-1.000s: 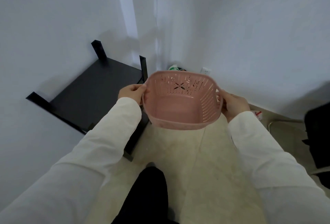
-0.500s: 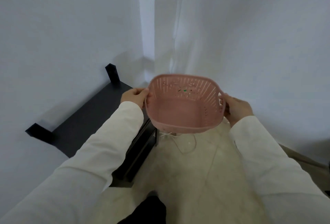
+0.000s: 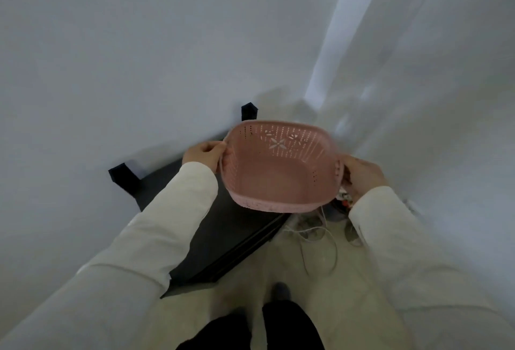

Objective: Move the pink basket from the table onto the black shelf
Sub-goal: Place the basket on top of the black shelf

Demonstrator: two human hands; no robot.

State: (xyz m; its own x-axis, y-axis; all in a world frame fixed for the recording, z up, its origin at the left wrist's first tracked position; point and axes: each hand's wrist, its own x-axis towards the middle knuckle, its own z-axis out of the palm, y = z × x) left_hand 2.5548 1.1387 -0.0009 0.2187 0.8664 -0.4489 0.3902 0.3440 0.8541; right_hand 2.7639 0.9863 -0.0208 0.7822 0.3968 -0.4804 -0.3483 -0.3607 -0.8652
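The pink basket [image 3: 278, 176] is an empty perforated plastic tub, held in the air and tilted toward me. My left hand [image 3: 204, 154] grips its left rim and my right hand [image 3: 362, 172] grips its right rim. Below it stands the black shelf [image 3: 223, 235], a low dark board with short corner posts, set against the white wall. The basket hangs over the shelf's right part, hiding that end. My left sleeve covers much of the shelf's near left side.
White walls meet in a corner behind the shelf. White cables [image 3: 315, 235] and small items lie on the pale floor to the right of the shelf. My dark trousers and a shoe [image 3: 278, 291] show at the bottom.
The view has swung left and closer to the shelf. The basket, held in both hands throughout, now hangs over the shelf's right end instead of over the floor beside it.
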